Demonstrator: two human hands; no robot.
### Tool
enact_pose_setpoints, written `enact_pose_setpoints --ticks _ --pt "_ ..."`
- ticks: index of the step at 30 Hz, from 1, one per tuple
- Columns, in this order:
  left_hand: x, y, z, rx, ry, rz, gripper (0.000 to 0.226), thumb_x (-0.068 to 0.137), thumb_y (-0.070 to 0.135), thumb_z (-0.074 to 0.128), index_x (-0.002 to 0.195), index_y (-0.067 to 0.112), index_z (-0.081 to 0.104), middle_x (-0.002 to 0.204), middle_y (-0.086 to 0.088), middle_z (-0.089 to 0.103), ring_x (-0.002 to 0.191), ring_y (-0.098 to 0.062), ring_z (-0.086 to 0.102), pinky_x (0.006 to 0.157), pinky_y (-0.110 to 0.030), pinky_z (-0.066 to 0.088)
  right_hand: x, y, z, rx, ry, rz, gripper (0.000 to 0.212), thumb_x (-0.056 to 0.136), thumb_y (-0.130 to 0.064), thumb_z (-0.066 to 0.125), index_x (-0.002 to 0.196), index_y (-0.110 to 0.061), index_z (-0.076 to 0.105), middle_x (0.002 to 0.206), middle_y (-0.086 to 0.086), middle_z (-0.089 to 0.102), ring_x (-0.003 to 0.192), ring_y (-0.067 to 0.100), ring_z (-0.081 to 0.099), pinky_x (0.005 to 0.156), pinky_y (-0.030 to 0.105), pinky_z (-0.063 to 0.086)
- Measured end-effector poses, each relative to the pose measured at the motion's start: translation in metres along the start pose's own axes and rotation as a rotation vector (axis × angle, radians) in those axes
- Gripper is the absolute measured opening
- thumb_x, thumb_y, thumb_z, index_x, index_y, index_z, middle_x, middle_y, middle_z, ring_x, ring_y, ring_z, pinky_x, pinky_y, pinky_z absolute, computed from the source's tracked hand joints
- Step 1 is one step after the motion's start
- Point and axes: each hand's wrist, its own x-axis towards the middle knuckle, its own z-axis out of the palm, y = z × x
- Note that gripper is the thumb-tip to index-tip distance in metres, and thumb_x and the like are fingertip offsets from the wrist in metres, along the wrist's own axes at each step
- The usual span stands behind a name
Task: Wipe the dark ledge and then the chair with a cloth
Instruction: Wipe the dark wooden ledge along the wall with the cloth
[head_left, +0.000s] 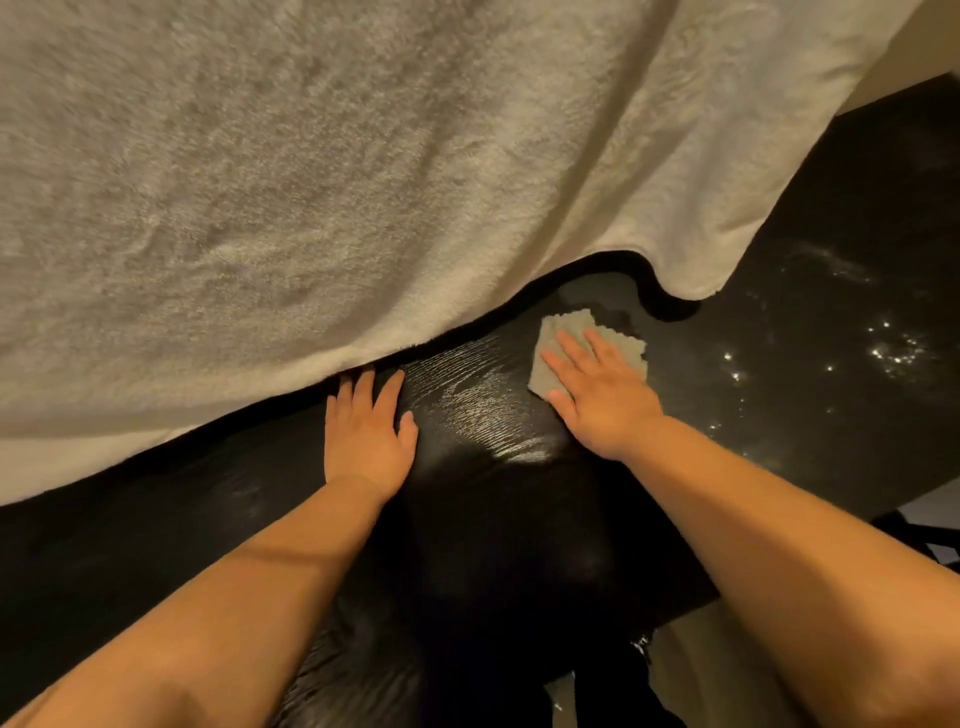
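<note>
The left hand (366, 431) lies flat on the dark ledge (467, 405) with its fingers spread. It may be there to steady the person. A little farther, the right hand (597, 395) presses flat on the grey cloth (563, 332), fingers spread, to rub the shiny ledge. Behind hangs a fluffy white blanket (363, 182). No box or bowl shows, and I cannot find the chair.
</note>
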Motion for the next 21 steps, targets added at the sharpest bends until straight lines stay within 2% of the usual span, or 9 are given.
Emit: enact_pose_setpoints --ticks 3,5,7,9,12,14,16,18,21 --pt "0.003 0.026 -0.003 -0.039 -0.001 0.042 0.071 0.097 0.056 0.027 0.160 0.025 0.040 0.167 -0.015 0.035 0.155 -0.039 0.025 0.128 -0.058 0.017 0.008 0.032 -0.007 0.008 0.027 0.251 0.063 0.107 -0.052 0.012 0.165 -0.028 0.000 0.172 -0.001 -0.009 0.157 0.031 -0.013 0.128 0.047 -0.002" --pt "0.008 0.056 -0.002 -0.045 -0.014 0.053 0.070 0.099 0.056 0.030 0.163 0.028 0.035 0.170 -0.012 0.027 0.159 -0.034 0.018 0.130 -0.057 0.008 0.014 0.021 -0.011 0.045 -0.001 0.353 0.066 0.104 -0.050 0.001 0.164 -0.026 -0.003 0.172 0.002 -0.011 0.156 0.035 -0.015 0.127 0.052 -0.005" --pt "0.011 0.091 0.005 -0.072 -0.031 0.011 0.068 0.103 0.055 0.034 0.166 0.033 0.024 0.175 -0.008 0.013 0.162 -0.030 0.005 0.130 -0.055 -0.002 0.019 -0.002 -0.013 0.034 -0.037 0.282 0.072 0.096 -0.048 -0.013 0.163 -0.021 -0.007 0.171 0.008 -0.011 0.155 0.039 -0.018 0.124 0.057 -0.007" --pt "0.010 0.115 0.015 -0.033 -0.051 -0.027 0.070 0.104 0.058 0.033 0.168 0.036 0.012 0.177 -0.003 0.000 0.162 -0.028 -0.006 0.130 -0.055 -0.005 0.018 -0.016 -0.008 0.024 -0.037 0.021 0.069 0.100 -0.049 0.002 0.164 -0.024 0.002 0.172 0.007 -0.004 0.156 0.038 -0.012 0.126 0.055 0.000" --pt "0.010 0.121 0.023 0.009 -0.041 -0.044 0.072 0.103 0.059 0.033 0.167 0.036 0.010 0.177 -0.003 -0.001 0.162 -0.029 -0.007 0.130 -0.057 -0.001 0.026 0.012 -0.011 0.023 0.019 -0.228 0.061 0.102 -0.047 0.029 0.160 -0.027 0.033 0.169 0.004 0.025 0.155 0.038 0.018 0.125 0.054 0.020" --pt "0.010 0.118 0.025 0.018 -0.032 -0.037 0.072 0.103 0.058 0.035 0.167 0.034 0.014 0.177 -0.004 0.003 0.162 -0.030 -0.004 0.130 -0.058 0.003 0.043 0.048 -0.016 -0.019 0.145 -0.161 0.059 0.104 -0.044 0.026 0.160 -0.025 0.032 0.169 0.007 0.024 0.154 0.039 0.020 0.125 0.052 0.019" --pt "0.011 0.118 0.026 0.026 -0.028 -0.046 0.072 0.102 0.058 0.035 0.167 0.034 0.015 0.176 -0.004 0.004 0.162 -0.030 -0.002 0.130 -0.058 0.004 0.057 0.072 -0.029 0.073 0.091 0.067 0.056 0.109 -0.040 0.023 0.163 -0.027 0.018 0.172 0.003 0.009 0.155 0.031 0.013 0.125 0.046 0.015" --pt "0.012 0.119 0.027 0.030 -0.041 -0.063 0.072 0.101 0.060 0.032 0.167 0.035 0.015 0.176 -0.003 0.004 0.162 -0.029 -0.003 0.130 -0.057 0.004 0.070 0.071 -0.038 0.202 0.127 0.277 0.055 0.110 -0.036 0.028 0.162 -0.024 0.019 0.169 0.004 0.014 0.150 0.027 0.024 0.122 0.042 0.018" --pt "0.013 0.119 0.026 0.042 -0.049 -0.066 0.073 0.099 0.061 0.031 0.166 0.035 0.016 0.176 -0.003 0.006 0.162 -0.029 0.000 0.130 -0.056 0.005 0.073 0.036 -0.040 0.032 0.185 0.174 0.052 0.098 -0.030 0.039 0.147 -0.013 0.040 0.145 0.017 0.037 0.133 0.039 0.038 0.113 0.053 0.031"
